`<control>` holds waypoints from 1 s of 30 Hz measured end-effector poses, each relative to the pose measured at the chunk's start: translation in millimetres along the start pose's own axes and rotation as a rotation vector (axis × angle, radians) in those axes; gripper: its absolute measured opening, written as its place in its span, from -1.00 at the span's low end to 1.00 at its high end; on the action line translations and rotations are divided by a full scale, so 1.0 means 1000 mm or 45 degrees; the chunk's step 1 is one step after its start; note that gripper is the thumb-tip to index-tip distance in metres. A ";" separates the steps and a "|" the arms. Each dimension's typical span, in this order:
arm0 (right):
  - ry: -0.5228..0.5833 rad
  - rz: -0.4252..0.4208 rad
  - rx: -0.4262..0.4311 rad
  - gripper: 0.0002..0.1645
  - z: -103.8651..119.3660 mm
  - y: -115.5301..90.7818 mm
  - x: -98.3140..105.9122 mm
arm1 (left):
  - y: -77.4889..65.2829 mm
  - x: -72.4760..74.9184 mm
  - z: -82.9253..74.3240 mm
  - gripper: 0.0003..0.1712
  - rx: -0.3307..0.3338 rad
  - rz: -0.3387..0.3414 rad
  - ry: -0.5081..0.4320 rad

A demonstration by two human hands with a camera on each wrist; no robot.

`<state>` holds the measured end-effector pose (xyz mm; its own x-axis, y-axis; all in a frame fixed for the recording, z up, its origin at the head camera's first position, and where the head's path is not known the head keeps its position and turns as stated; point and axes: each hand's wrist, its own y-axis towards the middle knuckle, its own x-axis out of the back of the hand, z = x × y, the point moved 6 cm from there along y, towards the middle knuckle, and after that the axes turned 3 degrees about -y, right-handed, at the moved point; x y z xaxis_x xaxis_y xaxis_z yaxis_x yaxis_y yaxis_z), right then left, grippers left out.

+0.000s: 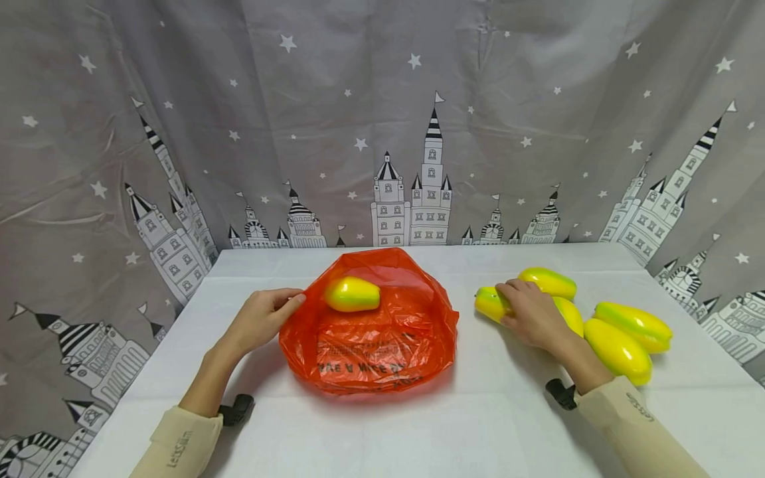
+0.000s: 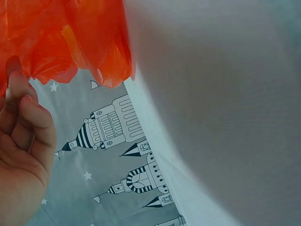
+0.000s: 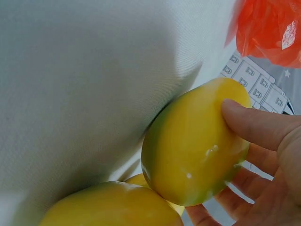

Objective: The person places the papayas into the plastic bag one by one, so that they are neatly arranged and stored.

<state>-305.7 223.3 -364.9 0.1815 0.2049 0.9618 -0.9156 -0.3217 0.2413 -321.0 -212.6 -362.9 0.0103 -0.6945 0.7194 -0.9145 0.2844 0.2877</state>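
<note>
A red plastic bag [image 1: 439, 325] with dark printing lies with its mouth spread wide on the table. Inside it, toward the upper left, rests one yellow-green papaya [image 1: 352, 295]. My left hand [image 1: 261, 318] pinches the bag's left rim between thumb and fingers. To the right of the bag, my right hand [image 1: 532, 313] grips another papaya [image 1: 489, 304] from above. In the right wrist view the thumb presses one side of this papaya [image 3: 197, 141], with the fingers around the other. More papayas touch it from behind and below there.
Close around the right hand lie a papaya [image 1: 550, 283] at the back and one partly hidden by the wrist [image 1: 570, 316]. Two more papayas [image 1: 618, 352] sit farther right, side by side. A white cloth covers the table [image 1: 508, 425]; a grey castle-print curtain [image 1: 335, 119] hangs behind.
</note>
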 end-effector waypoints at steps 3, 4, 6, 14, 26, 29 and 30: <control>0.021 0.007 -0.003 -0.37 -0.001 0.000 -0.001 | -0.001 0.000 0.000 -0.58 0.002 0.001 -0.002; 0.030 0.011 -0.005 -0.36 -0.002 0.000 -0.001 | -0.001 -0.001 0.000 -0.58 0.001 0.001 -0.001; 0.050 0.018 -0.009 -0.36 -0.003 -0.001 -0.001 | 0.000 -0.001 0.001 -0.58 -0.001 0.004 0.001; 0.132 0.038 -0.008 -0.36 -0.003 -0.002 -0.001 | -0.001 -0.002 0.002 -0.58 0.000 0.010 0.004; 0.191 0.052 -0.008 -0.30 -0.005 -0.004 -0.002 | -0.001 -0.001 -0.001 -0.60 -0.011 0.013 0.008; 0.204 0.069 -0.035 -0.30 -0.008 -0.004 -0.003 | -0.001 -0.001 -0.001 -0.59 -0.010 0.014 0.010; 0.207 0.074 -0.043 -0.31 -0.008 -0.004 -0.004 | -0.001 -0.001 -0.001 -0.59 -0.009 0.015 0.010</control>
<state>-305.8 231.5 -370.6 0.0701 0.3347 0.9397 -0.9348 -0.3068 0.1790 -319.5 -211.8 -363.0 0.0027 -0.6862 0.7274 -0.9117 0.2972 0.2837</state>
